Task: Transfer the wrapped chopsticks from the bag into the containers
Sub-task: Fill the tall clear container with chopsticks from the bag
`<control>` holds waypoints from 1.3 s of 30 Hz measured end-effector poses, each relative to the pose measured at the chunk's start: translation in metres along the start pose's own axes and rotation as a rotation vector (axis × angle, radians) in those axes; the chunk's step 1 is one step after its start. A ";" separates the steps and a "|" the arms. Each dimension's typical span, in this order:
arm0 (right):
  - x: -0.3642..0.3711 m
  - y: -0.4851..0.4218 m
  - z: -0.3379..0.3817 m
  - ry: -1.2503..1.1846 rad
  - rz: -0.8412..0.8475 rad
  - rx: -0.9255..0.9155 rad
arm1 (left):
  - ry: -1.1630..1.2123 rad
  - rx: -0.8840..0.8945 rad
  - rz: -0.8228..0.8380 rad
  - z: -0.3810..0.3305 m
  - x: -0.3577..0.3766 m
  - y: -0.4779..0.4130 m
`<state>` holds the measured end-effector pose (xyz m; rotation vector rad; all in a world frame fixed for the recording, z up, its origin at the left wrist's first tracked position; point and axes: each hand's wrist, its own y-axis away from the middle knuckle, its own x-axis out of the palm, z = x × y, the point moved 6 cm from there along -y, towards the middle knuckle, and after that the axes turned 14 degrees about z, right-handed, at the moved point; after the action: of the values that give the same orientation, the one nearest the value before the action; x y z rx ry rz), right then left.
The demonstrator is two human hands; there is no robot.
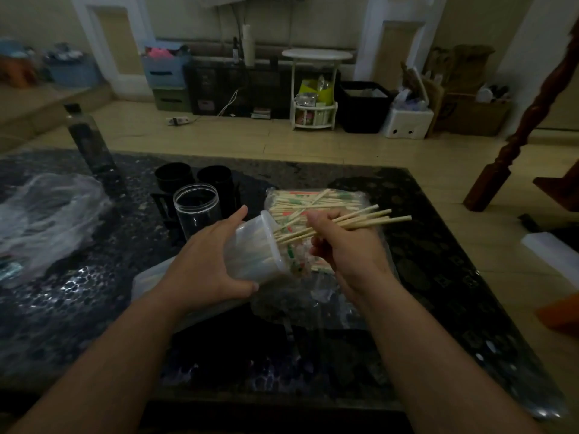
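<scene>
So my left grip [203, 264] is wrapped round the tilted tub [253, 249], mouth aimed at 3 o'clock, while my right grip [344, 245] clamps a bundle of chopsticks [360, 219] at its rim, bag [313, 202] at 12 o'clock, and they seem light, stiff and slippy, so I'd squeeze mid-length.

Open counter [432, 255] runs along the right edge and at the near left corner. At the far edge stand a tall bottle [87, 142], two black cups [174, 178] and a clear jar [195, 203]. A crumpled plastic bag [47, 214] fills the left edge. The middle is blocked by the bag of chopsticks [316, 200], the left grip [203, 263] round a tilted tub [250, 252] and the right grip [347, 252] round a bundle of sticks [382, 219].
</scene>
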<state>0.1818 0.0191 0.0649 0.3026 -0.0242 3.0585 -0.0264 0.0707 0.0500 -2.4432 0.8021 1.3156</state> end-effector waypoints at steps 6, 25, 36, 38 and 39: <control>-0.005 0.002 0.001 0.056 -0.140 -0.041 | 0.012 -0.002 -0.008 0.000 0.000 0.000; 0.004 -0.001 -0.014 -0.176 -0.069 0.091 | -0.015 0.016 0.021 -0.001 0.005 -0.002; -0.012 0.000 -0.016 -0.103 -0.266 -0.030 | -0.015 0.031 0.015 -0.004 0.004 -0.001; -0.002 0.001 -0.020 0.039 -0.129 0.044 | -0.013 0.021 0.018 -0.005 0.004 -0.001; 0.001 0.001 -0.021 0.025 -0.099 0.072 | -0.013 0.019 0.018 -0.006 0.004 -0.001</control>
<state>0.1770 0.0182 0.0445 0.2609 0.0987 2.9692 -0.0202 0.0678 0.0501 -2.4154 0.8311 1.3229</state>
